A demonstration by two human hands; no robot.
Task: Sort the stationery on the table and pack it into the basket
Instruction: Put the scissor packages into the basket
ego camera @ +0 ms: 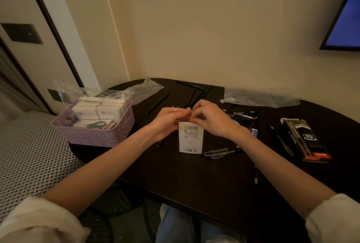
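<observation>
Far left, on the desk [194, 180] edge: lilac basket [93, 135], packed with pale boxes [101, 110]; clear bag [144, 88] lies behind it. Centre: left hand [167, 121] and right hand [212, 120] meet above the desk, fingers curled, both pinching the top edge of a white packet [190, 138]. Packet hangs upright, barcode label facing the camera, lower end near the desk. Black pens [196, 94] scattered behind the hands; clear pens [220, 152] just right of the packet. Further right: second clear bag [261, 97], then a black pen box [305, 141] lying flat near the right edge.
</observation>
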